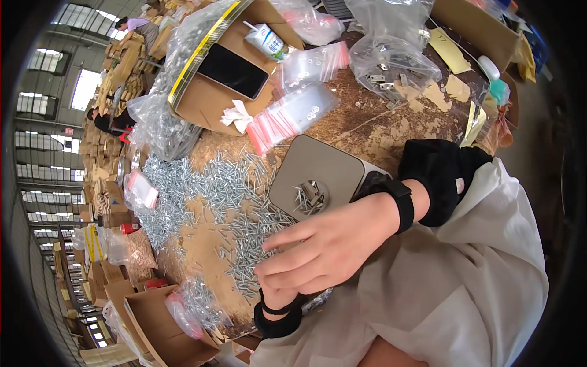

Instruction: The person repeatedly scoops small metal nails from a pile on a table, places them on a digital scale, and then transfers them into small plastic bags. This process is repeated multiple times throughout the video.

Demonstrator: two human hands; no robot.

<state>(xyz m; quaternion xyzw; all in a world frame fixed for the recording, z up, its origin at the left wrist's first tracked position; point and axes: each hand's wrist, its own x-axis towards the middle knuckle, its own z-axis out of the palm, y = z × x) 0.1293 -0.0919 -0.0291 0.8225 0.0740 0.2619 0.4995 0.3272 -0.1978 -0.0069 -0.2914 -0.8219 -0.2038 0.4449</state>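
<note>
My right hand [324, 248] reaches across from the right, a black band at its wrist. Its fingers stretch out, the index apart from the others, over the edge of a heap of silver screws [244, 232]; whatever lies under the palm is hidden. Of my left hand [279, 298], little more than the banded wrist shows; its fingers are covered by the right hand. Beside my right hand sits a flat device like a weighing scale [324, 162], with a square brownish-grey platform. Several screws and shiny metal pieces [310, 197] rest in a small round spot on it.
A cardboard box [205, 101] at the back holds a phone [232, 70] and a drink carton [266, 41]. Zip bags [293, 116] with small white rings lie near it. Farther right is a clear bag of metal brackets [391, 67]. An open carton [165, 324] stands lower left.
</note>
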